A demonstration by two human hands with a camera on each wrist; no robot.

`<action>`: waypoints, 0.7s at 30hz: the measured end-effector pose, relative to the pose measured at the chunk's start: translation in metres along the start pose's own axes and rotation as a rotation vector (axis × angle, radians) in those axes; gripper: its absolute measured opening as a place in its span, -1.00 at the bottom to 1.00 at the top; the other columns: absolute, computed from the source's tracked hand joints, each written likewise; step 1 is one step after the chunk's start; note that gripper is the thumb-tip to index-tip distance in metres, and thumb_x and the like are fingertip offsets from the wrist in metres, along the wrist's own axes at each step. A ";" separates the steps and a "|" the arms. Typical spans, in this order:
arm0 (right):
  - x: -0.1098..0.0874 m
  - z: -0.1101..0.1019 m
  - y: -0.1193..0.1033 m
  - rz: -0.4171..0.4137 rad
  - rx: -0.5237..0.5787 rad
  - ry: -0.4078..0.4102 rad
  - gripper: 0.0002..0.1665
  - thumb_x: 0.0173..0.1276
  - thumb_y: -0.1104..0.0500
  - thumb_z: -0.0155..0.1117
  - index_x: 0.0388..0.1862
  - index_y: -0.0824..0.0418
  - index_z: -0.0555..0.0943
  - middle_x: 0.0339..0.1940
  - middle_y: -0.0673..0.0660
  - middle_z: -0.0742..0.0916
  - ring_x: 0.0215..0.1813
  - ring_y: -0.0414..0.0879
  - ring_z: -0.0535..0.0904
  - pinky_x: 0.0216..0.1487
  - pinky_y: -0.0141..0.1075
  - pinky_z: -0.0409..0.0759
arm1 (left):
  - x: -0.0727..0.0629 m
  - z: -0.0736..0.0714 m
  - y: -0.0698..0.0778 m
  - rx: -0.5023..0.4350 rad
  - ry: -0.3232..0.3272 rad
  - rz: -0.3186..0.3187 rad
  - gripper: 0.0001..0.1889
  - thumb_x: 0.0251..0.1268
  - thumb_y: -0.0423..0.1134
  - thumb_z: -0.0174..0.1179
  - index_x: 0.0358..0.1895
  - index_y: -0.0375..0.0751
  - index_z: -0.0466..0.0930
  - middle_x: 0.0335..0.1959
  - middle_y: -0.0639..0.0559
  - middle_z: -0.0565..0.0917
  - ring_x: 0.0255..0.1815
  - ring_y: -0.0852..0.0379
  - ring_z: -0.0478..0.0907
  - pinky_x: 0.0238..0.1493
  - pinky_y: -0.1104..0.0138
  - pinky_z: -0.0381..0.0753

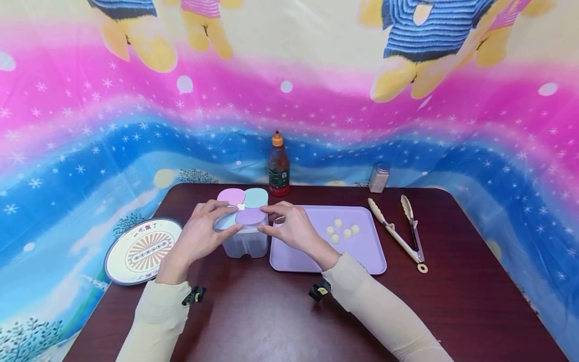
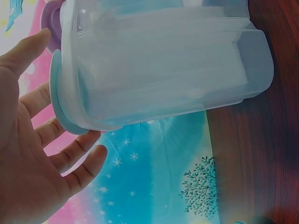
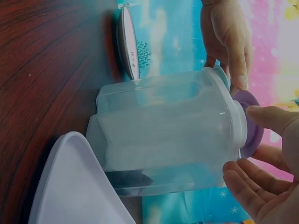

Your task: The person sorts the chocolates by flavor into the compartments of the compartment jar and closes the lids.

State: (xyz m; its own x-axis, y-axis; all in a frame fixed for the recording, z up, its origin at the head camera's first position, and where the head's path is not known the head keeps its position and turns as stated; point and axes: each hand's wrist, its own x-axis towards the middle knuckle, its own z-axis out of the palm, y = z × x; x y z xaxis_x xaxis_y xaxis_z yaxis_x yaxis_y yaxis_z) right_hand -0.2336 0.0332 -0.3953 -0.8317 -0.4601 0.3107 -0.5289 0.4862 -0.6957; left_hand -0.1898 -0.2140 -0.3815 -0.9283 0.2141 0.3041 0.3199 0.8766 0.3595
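Observation:
A translucent storage container point(image 1: 246, 244) stands upright on the table, topped by pink point(image 1: 230, 196), mint, light blue point(image 1: 224, 221) and purple lids point(image 1: 251, 216). My right hand point(image 1: 294, 229) pinches the purple lid by its edge between thumb and index finger. In the right wrist view, that lid point(image 3: 252, 122) sits at the container's rim. My left hand point(image 1: 201, 231) rests at the left side of the top, fingers spread loosely around the light blue lid. Its thumb point(image 2: 29, 50) reaches toward the purple lid.
Right of the container lies a purple tray point(image 1: 294, 261) with several small pale round pieces point(image 1: 334, 238). Tongs point(image 1: 413, 236) and a small shaker jar point(image 1: 379, 179) are farther right. A sauce bottle point(image 1: 279, 168) stands behind; an oval plate point(image 1: 122, 261) lies left.

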 end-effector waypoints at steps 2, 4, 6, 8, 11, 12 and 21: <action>0.000 -0.002 0.001 0.016 -0.003 -0.002 -0.37 0.19 -0.01 0.54 0.24 0.06 0.64 -0.03 0.16 0.74 -0.05 -0.01 0.75 0.00 -0.23 0.72 | 0.001 0.000 0.001 -0.002 0.000 -0.004 -0.45 0.27 0.19 0.28 0.25 0.02 0.62 0.29 -0.10 0.51 0.27 -0.17 0.33 0.20 -0.02 0.52; -0.001 -0.004 0.002 0.039 -0.014 0.003 -0.35 0.17 -0.03 0.55 0.26 0.05 0.63 -0.04 0.13 0.75 -0.04 0.01 0.74 0.01 -0.19 0.72 | 0.001 0.000 0.001 -0.007 -0.001 -0.010 -0.47 0.31 0.19 0.25 0.25 0.02 0.62 0.28 -0.10 0.51 0.27 -0.16 0.33 0.22 -0.03 0.50; -0.001 -0.007 0.003 0.058 -0.022 0.009 -0.34 0.17 -0.05 0.54 0.26 0.05 0.62 -0.05 0.12 0.76 -0.04 0.02 0.74 0.02 -0.16 0.72 | 0.002 0.000 0.001 -0.019 0.000 -0.017 -0.49 0.36 0.18 0.19 0.24 0.01 0.63 0.27 -0.09 0.52 0.28 -0.15 0.34 0.24 -0.05 0.48; -0.002 -0.009 0.004 0.069 -0.029 0.016 -0.35 0.17 -0.06 0.54 0.24 0.05 0.63 -0.06 0.10 0.76 -0.03 0.03 0.74 0.03 -0.12 0.71 | 0.002 0.000 0.001 -0.034 0.005 -0.021 -0.51 0.41 0.18 0.14 0.23 0.00 0.64 0.26 -0.09 0.53 0.29 -0.15 0.34 0.27 -0.06 0.46; -0.004 -0.013 0.007 0.078 -0.046 0.023 -0.37 0.18 -0.07 0.54 0.23 0.04 0.63 -0.06 0.07 0.77 -0.03 -0.03 0.72 0.03 -0.11 0.71 | 0.003 0.000 0.001 -0.056 0.014 -0.021 -0.54 0.48 0.15 0.06 0.20 -0.03 0.65 0.25 -0.09 0.54 0.29 -0.14 0.35 0.28 -0.07 0.44; -0.005 -0.015 0.008 0.079 -0.050 0.025 -0.37 0.18 -0.07 0.53 0.22 0.04 0.63 -0.05 0.06 0.77 -0.03 -0.05 0.71 0.03 -0.10 0.70 | 0.003 0.000 0.001 -0.062 0.018 -0.021 -0.55 0.50 0.14 0.04 0.19 -0.04 0.66 0.24 -0.09 0.54 0.28 -0.14 0.36 0.28 -0.06 0.43; -0.014 -0.030 0.018 0.097 -0.101 0.036 -0.45 0.21 -0.13 0.49 0.16 -0.01 0.66 0.00 -0.01 0.76 -0.02 -0.12 0.67 -0.03 -0.14 0.71 | 0.005 0.001 0.000 -0.063 0.039 -0.026 -0.53 0.57 0.08 -0.05 0.14 -0.19 0.67 0.19 -0.14 0.58 0.23 -0.15 0.39 0.25 -0.05 0.45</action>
State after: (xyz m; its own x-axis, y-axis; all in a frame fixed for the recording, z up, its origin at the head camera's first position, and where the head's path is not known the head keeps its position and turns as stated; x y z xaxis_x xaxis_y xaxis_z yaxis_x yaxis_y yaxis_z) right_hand -0.2363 0.0707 -0.3927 -0.8842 -0.3814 0.2697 -0.4587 0.5999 -0.6555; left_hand -0.1944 -0.2125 -0.3809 -0.9287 0.1736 0.3276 0.3083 0.8523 0.4225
